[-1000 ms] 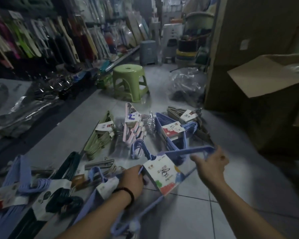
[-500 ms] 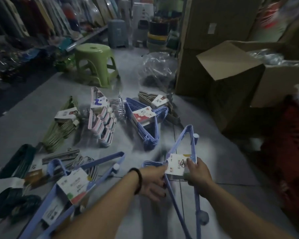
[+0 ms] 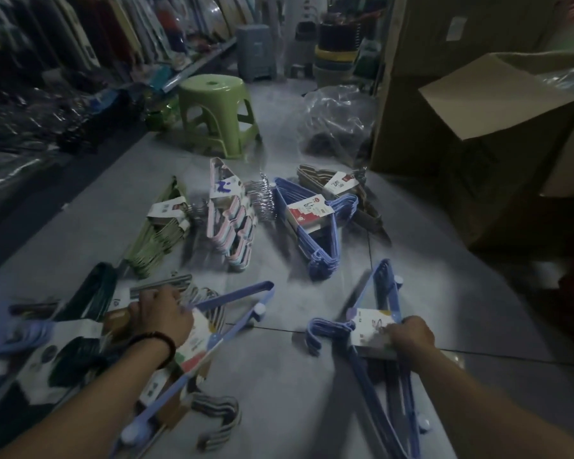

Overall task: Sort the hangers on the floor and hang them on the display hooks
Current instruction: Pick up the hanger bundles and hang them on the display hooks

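Tiled floor (image 3: 279,376) of a dim shop aisle; one green stool (image 3: 217,114) is taken as reference

Hanger bundles counted on the floor: nine in view. Four lie in a row just on the near side of the stool:
- one olive bundle (image 3: 159,233)
- one pink-and-white bundle (image 3: 229,223)
- one red-labelled blue bundle (image 3: 312,226)
- one brown bundle (image 3: 332,183)

Five lie farther from the stool, toward the person:
- one dark-green bundle (image 3: 90,299)
- one lilac bundle (image 3: 14,329), blurred
- one striped bundle (image 3: 212,422)
- one pale-blue bundle (image 3: 232,309)
- one dark-blue bundle (image 3: 378,326)

Other items: one clear plastic bag (image 3: 338,120) just right of the stool as seen, one open cardboard box (image 3: 478,127) farther right of it, one grey stool (image 3: 257,51) behind it

The left hand (image 3: 161,318) grasps the pale-blue bundle, fingers curled over its upper bar. The right hand (image 3: 411,336) grasps the dark-blue bundle by its paper label. That bundle lies flat on the floor, well apart from the stool, on its near right side

Change from half a second ago: both hands were then on the dark-blue bundle. The left hand has left it and crossed to the pale-blue bundle, while the right hand keeps its grip
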Available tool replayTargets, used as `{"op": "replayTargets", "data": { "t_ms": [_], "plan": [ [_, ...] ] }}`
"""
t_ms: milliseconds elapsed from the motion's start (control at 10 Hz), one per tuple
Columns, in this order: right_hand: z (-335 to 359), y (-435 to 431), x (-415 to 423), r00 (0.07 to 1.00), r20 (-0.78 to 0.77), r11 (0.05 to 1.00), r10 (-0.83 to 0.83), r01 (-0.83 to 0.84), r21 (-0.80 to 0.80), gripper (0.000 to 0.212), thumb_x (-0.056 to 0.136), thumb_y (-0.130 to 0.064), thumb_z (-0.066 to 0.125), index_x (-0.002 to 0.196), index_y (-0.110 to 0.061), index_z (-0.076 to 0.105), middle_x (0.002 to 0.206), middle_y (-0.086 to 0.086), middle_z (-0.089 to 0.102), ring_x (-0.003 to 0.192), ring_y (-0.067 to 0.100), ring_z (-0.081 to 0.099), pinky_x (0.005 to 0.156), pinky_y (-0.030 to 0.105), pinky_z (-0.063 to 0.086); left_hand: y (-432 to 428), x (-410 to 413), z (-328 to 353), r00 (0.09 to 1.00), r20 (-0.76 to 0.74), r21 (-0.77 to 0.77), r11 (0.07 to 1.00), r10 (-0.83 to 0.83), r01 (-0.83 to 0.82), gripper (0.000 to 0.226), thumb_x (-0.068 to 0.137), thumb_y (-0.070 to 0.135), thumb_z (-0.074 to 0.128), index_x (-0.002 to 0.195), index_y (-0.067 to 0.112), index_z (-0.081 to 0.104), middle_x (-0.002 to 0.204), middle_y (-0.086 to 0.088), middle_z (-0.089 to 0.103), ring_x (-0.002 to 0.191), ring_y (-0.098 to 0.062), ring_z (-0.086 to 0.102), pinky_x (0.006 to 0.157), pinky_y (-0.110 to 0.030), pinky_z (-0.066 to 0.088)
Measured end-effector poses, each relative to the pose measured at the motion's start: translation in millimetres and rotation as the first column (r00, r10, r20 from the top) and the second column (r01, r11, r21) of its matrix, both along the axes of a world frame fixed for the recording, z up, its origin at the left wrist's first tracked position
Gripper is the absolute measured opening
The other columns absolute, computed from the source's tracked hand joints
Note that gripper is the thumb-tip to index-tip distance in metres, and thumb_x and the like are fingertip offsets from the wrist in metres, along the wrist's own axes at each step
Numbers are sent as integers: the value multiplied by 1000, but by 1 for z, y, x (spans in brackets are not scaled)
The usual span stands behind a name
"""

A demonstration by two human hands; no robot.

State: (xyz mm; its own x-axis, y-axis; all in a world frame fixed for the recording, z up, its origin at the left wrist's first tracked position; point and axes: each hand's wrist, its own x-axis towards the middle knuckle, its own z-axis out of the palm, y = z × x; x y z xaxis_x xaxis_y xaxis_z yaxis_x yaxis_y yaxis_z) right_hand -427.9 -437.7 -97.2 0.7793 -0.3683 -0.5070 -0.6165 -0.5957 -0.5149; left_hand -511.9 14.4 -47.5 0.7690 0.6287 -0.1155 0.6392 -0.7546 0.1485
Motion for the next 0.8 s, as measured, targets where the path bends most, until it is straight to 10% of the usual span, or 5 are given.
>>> {"op": "replayTargets", "data": {
  "t_ms": [200,400,600,800],
  "plan": [
    [26,38,-8,985,-47,955,164,-171,-244,61,92,-43,66,140,-11,48,140,25,44,125,44,50,104,47,44,46,-45,-56,968,-63,-258,933,242,-250,52,87,36,65,125,0,58,131,-30,56,111,-52,59,86,-57,59],
    [59,111,-21,850,12,839,527,-518,-167,37,93,-34,65,123,-11,65,126,19,66,115,37,62,98,38,50,112,-39,-179,972,-215,-363,917,91,-167,55,91,25,55,146,25,47,127,-14,64,94,-33,65,73,-44,61],
    [58,181,-70,592,-49,585,805,-804,-107,43,90,-47,65,126,-24,64,132,7,64,117,26,61,95,32,49,35,-71,-48,984,-161,-262,958,75,-116,30,99,11,59,129,12,65,129,-12,69,118,-32,65,97,-38,53],
    [56,221,-88,685,37,678,728,-726,116,42,94,-43,68,131,-24,60,127,5,65,101,17,64,91,35,57,59,-63,-27,993,-107,-127,991,-46,32,19,99,38,59,108,27,72,97,-4,70,82,-26,66,73,-36,59]
  ]
}}
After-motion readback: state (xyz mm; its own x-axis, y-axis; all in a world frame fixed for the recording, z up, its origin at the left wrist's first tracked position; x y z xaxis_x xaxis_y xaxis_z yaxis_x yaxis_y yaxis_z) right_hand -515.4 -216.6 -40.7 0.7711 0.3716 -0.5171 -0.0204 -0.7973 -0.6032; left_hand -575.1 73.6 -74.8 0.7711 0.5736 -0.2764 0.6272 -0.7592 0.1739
